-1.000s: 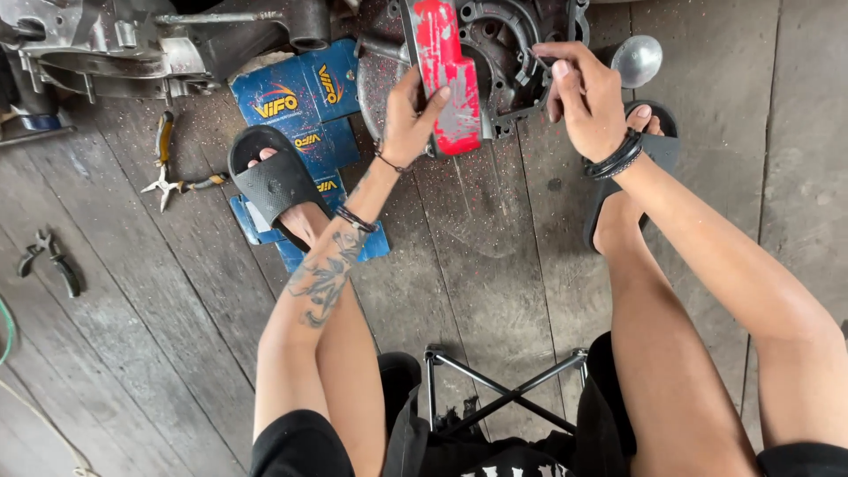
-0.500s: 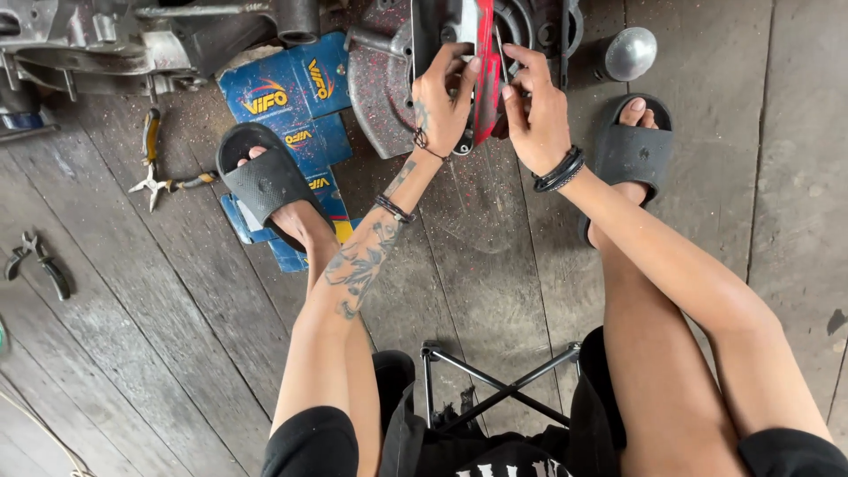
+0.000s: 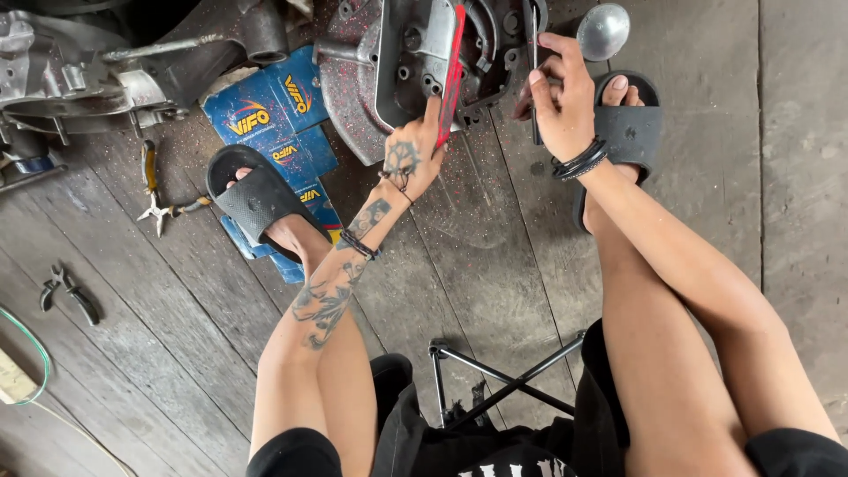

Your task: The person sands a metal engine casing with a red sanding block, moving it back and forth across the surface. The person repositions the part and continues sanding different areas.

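While my left hand pinches the red flat part edge-on against the engine case, its long axis running away from me, my right hand closes on a thin dark tool just right of it.

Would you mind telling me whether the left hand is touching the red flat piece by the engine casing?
Touching. The head view shows the left hand with fingers pressed along the red flat piece, no gap between them.
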